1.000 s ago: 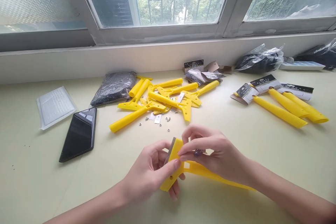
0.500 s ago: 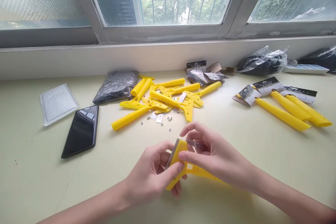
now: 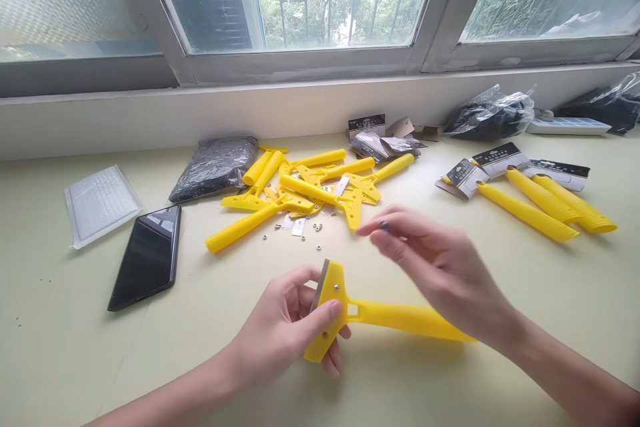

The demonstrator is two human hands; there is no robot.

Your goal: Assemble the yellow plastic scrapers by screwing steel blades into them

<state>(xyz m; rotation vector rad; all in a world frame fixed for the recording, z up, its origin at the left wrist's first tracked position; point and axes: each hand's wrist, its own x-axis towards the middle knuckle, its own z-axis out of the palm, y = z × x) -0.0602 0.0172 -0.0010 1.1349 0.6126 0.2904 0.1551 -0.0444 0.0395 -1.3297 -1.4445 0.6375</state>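
Note:
My left hand (image 3: 287, 317) grips the head of a yellow scraper (image 3: 410, 319), thumb on its front face and fingers behind. A grey metal blade (image 3: 321, 285) shows along the head's left edge. One silver screw (image 3: 337, 287) sits in the upper hole; the lower hole looks dark. The scraper's long handle points right, passing under my right wrist. Raised above that handle, my right hand (image 3: 433, 260) pinches a small dark piece (image 3: 385, 226), too blurred to name, and is apart from the scraper.
Beyond my hands lies a heap of yellow scraper parts (image 3: 315, 191), with several loose nuts (image 3: 319, 227) scattered before it. A black phone (image 3: 145, 257) and a clear plastic pack (image 3: 103, 205) are at left. Carded yellow scrapers (image 3: 530, 213) lie at right. Bagged black items (image 3: 215, 167) stand behind.
My right hand has lifted off the scraper head and moved up and right, uncovering the screw and handle. My left hand keeps its hold. The view has shifted slightly.

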